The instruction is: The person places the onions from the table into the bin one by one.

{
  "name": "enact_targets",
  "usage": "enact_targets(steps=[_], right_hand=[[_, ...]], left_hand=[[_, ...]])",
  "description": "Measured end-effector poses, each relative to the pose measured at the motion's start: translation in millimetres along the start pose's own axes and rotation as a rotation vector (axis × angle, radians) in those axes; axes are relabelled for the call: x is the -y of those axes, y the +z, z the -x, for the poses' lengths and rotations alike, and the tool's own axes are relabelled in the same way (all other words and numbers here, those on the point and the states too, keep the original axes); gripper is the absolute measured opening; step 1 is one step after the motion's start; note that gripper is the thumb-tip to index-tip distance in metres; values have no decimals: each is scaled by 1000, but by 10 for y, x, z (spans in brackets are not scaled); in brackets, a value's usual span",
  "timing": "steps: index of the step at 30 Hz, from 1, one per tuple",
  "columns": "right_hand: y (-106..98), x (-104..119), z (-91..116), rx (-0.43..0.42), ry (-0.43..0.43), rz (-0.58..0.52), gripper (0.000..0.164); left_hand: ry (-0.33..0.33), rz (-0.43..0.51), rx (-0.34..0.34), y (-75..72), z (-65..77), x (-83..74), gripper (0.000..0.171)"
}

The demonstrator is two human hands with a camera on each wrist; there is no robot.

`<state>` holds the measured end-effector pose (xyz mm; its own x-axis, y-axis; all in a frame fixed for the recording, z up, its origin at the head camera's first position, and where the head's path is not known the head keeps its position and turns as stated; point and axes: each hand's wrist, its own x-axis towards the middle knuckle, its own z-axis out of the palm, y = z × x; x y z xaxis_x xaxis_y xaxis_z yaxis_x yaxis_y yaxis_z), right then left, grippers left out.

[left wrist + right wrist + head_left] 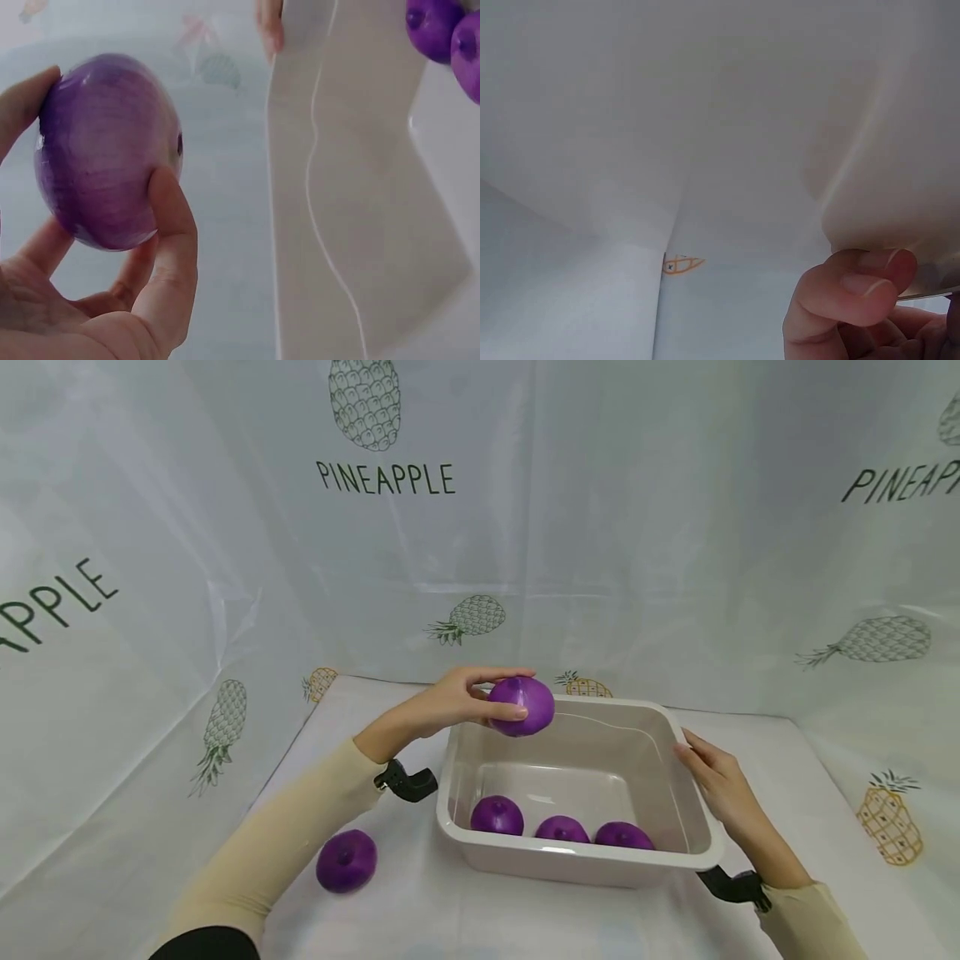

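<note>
Fingers of the left hand [459, 700] are gripping a purple onion [531, 703], holding it up by the far-left corner of a pale bin [540, 862]. The right hand [716, 781] is clasping the bin's right rim. Three more onions [561, 828] are lying inside along the near wall, while another onion [347, 861] is resting on the table [420, 906], left of the bin.

From where I'm standing, the step in hand is looking like a transfer of one onion at the rim; which way, I'm not able to tell. Setting it inside would be calling for a shift rightward, a lowering and loosened fingers, with the bin held steady.

The near wall is hiding the lower parts of the three inside; the left-wrist view is catching only two, one cut off. Whether the held onion is hanging over the opening is escaping me.
</note>
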<state>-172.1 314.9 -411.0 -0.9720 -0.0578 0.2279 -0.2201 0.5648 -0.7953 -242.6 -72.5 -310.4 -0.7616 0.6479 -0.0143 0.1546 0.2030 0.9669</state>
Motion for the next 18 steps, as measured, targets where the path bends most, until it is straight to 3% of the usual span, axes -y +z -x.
enact_targets(steps=[7,18], right_hand=[[2,-14,1,1,-18,-2,47],[-6,-3,14,-15,-29,-41,48]], left_hand=[[-5,12,28,247,-290,-46,56],[-120,-33,41,726,-683,108,59]])
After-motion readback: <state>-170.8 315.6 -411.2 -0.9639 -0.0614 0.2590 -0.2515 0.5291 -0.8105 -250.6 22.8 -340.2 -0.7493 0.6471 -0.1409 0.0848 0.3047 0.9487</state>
